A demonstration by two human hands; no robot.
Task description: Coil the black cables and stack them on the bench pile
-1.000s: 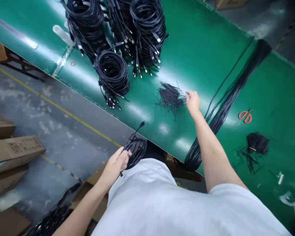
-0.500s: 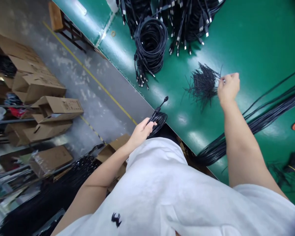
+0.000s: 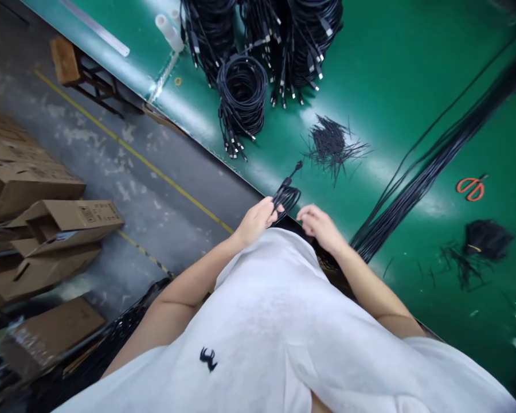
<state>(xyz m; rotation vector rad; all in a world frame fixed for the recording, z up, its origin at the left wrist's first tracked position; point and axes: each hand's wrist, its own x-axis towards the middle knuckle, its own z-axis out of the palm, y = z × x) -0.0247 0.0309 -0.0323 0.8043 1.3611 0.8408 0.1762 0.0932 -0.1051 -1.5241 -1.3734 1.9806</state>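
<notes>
My left hand (image 3: 258, 219) is closed around a coiled black cable (image 3: 289, 198) at the table's near edge. One connector of that cable sticks up beyond the coil. My right hand (image 3: 319, 225) is just to the right of the coil, apart from it, with fingers curled together; whatever they pinch is too small to make out. Farther out on the green table lies a loose pile of short black ties (image 3: 329, 140). Behind it to the left stands a round stack of coiled cables (image 3: 242, 86) with their plugs hanging out.
More cable coils (image 3: 309, 40) are heaped at the back. A long bundle of black cables (image 3: 430, 166) crosses the green table (image 3: 395, 69) on the right. Beyond it lie orange-handled scissors (image 3: 470, 188) and a black bunch (image 3: 488, 240). Cardboard boxes (image 3: 69, 221) and a wooden stool (image 3: 66, 60) stand left.
My right hand has come back from the pile of ties to beside the coil. My left hand keeps its hold on the cable. The camera view has shifted to the right.
</notes>
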